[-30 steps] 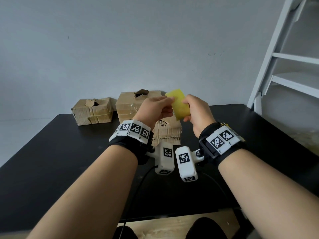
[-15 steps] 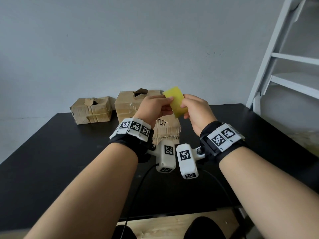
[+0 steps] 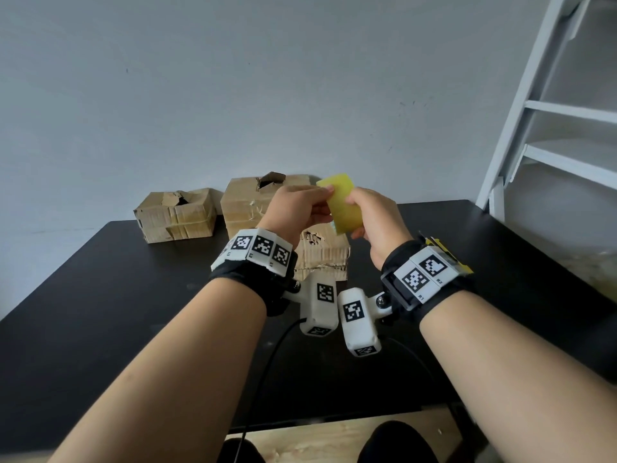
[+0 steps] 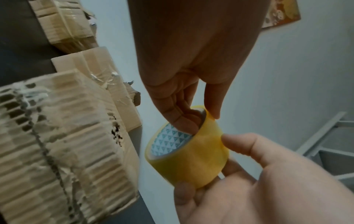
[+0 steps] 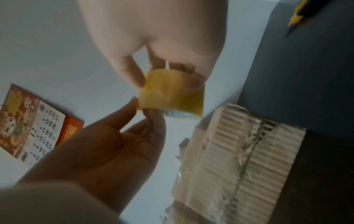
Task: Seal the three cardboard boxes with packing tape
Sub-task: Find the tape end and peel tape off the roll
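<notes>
Overhead, both hands (image 3: pixel 337 208) hold the tape roll (image 3: pixel 340 203), axis sideways.

We see our right hand (image 5: pixel 107 153) pinching the lower edge of the yellow packing tape roll (image 5: pixel 171 94) between thumb and fingertips, while our left hand (image 5: pixel 153 37) grips the roll from above. Below right, a torn corrugated cardboard box (image 5: pixel 249 151) sits on the black table (image 5: pixel 306 75), a yellow-and-black utility knife (image 5: pixel 298 13) lies near the far edge, and a calendar (image 5: pixel 30 127) hangs on the wall.
</notes>
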